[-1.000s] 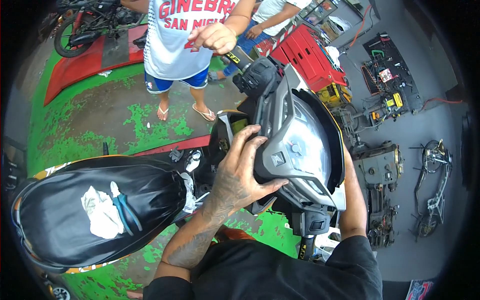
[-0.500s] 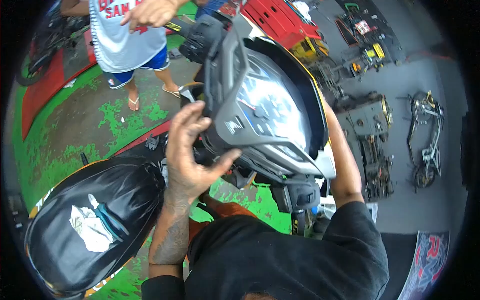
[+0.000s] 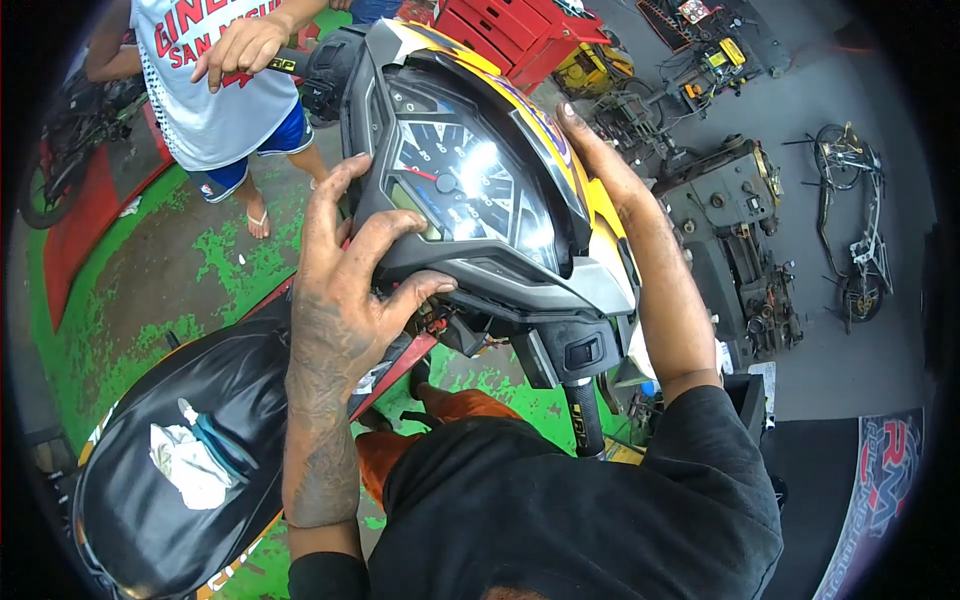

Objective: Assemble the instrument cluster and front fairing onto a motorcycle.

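In front of me is a motorcycle's instrument panel (image 3: 465,185), with bright glare on its clear lens. A grey dashboard cover (image 3: 450,265) surrounds it. My left hand (image 3: 345,265) grips the cover's near left edge, fingertips over the rim and thumb lower down. My right hand (image 3: 605,170) reaches round the far right side and holds the yellow front cowl (image 3: 603,225); most of its fingers are hidden. Below the cover are a black switch housing (image 3: 572,350) and a handlebar grip (image 3: 583,420). Some wiring (image 3: 435,322) shows beneath my left thumb.
A co-worker's hand (image 3: 240,48) rests near the other handlebar grip (image 3: 288,63). The black seat (image 3: 190,430) at lower left carries a white cloth (image 3: 190,465) and a teal-handled tool (image 3: 222,440). Beyond stand a red tool cabinet (image 3: 500,40), machinery (image 3: 725,200) and a bare motorcycle frame (image 3: 850,225).
The panel and cowl have tilted and shifted left, so the dial faces me more. My left hand has moved up and left with fingers over the rim; my right hand has come into view.
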Action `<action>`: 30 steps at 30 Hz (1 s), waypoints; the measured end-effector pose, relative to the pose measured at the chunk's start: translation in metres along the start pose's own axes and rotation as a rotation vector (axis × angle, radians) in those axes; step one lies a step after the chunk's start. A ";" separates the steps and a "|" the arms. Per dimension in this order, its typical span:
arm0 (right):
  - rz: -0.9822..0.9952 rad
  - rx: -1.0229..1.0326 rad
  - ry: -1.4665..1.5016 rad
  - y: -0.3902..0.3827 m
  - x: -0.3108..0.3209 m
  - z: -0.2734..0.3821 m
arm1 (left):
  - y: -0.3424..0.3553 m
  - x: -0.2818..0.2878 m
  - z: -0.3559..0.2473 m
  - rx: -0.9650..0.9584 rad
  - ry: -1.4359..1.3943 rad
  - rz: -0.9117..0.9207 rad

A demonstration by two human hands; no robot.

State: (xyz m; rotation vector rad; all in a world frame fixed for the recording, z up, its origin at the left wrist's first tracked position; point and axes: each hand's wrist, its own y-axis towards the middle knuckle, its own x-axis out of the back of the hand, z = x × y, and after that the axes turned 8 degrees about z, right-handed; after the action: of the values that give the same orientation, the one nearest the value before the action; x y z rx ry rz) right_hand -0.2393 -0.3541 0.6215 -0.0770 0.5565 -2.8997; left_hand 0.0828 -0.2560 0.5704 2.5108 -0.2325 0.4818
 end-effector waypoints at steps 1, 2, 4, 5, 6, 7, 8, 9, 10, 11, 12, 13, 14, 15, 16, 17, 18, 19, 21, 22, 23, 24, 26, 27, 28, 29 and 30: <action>-0.020 -0.018 0.017 -0.001 -0.001 -0.001 | 0.000 0.000 -0.001 0.007 0.005 0.000; -0.041 -0.037 0.034 -0.002 -0.003 -0.002 | 0.001 -0.001 -0.001 -0.030 0.055 -0.010; -0.069 -0.018 0.057 -0.003 -0.009 -0.003 | 0.003 -0.004 -0.003 -0.062 0.080 -0.030; -0.068 -0.019 0.053 -0.006 -0.013 -0.001 | 0.002 -0.006 -0.002 -0.055 0.075 -0.034; -0.063 0.007 0.019 -0.009 -0.018 0.001 | 0.001 -0.007 0.001 -0.064 0.055 -0.045; -0.101 -0.025 0.010 -0.008 -0.022 0.006 | 0.001 -0.008 0.002 -0.071 0.042 -0.059; -0.107 -0.030 0.015 -0.008 -0.025 0.007 | -0.001 -0.008 0.003 -0.062 0.042 -0.069; -0.112 -0.035 0.019 -0.012 -0.027 0.007 | -0.003 -0.008 0.004 -0.079 0.046 -0.051; -0.132 0.021 -0.075 -0.016 -0.029 0.011 | -0.003 -0.006 0.006 -0.100 0.053 -0.038; -0.097 0.061 -0.102 -0.011 -0.024 0.012 | -0.003 -0.005 0.008 -0.120 0.061 -0.027; -0.111 0.091 -0.086 -0.013 -0.025 0.017 | -0.003 -0.005 0.010 -0.128 0.082 -0.036; -0.128 0.117 -0.068 -0.022 -0.034 0.021 | -0.003 -0.003 0.011 -0.120 0.082 -0.049; -0.128 -0.048 -0.102 -0.025 -0.030 0.020 | -0.002 -0.001 0.011 -0.126 0.076 -0.036; -0.170 -0.016 -0.173 -0.022 -0.027 0.018 | -0.002 0.001 0.011 -0.130 0.070 -0.023; -0.184 0.012 -0.203 -0.021 -0.024 0.014 | -0.003 0.002 0.011 -0.130 0.063 -0.025; -0.198 0.039 -0.234 -0.018 -0.020 0.010 | -0.002 0.002 0.010 -0.123 0.061 -0.035; -0.191 0.036 -0.244 -0.014 -0.016 0.010 | -0.002 0.001 0.008 -0.121 0.078 -0.041; -0.164 0.066 -0.330 -0.012 -0.012 0.009 | -0.002 0.000 0.006 -0.122 0.089 -0.039; -0.138 0.091 -0.422 -0.006 -0.003 0.006 | -0.003 -0.005 0.003 -0.128 0.082 -0.043; -0.187 0.060 -0.395 0.003 0.000 0.005 | -0.005 -0.008 0.003 -0.130 0.086 -0.073; -0.238 0.030 -0.368 0.009 0.002 0.004 | -0.007 -0.010 0.003 -0.134 0.091 -0.103; -0.234 0.030 -0.374 0.007 0.003 0.002 | -0.007 -0.010 0.005 -0.141 0.151 -0.094; -0.222 0.042 -0.391 0.010 0.006 -0.002 | -0.007 -0.013 0.010 -0.153 0.169 -0.114; -0.217 0.049 -0.398 0.012 0.006 -0.004 | -0.007 -0.014 0.013 -0.168 0.185 -0.124; -0.217 0.054 -0.405 0.011 0.007 -0.007 | -0.008 -0.013 0.014 -0.178 0.187 -0.111; -0.218 0.060 -0.412 0.010 0.008 -0.008 | -0.008 -0.012 0.016 -0.178 0.185 -0.116; -0.218 0.065 -0.418 0.010 0.009 -0.007 | -0.008 -0.011 0.018 -0.195 0.159 -0.115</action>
State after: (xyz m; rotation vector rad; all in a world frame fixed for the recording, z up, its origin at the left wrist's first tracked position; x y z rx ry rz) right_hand -0.2472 -0.3625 0.6113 -0.7568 0.3971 -2.9705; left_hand 0.0803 -0.2585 0.5480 2.2690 -0.0698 0.5803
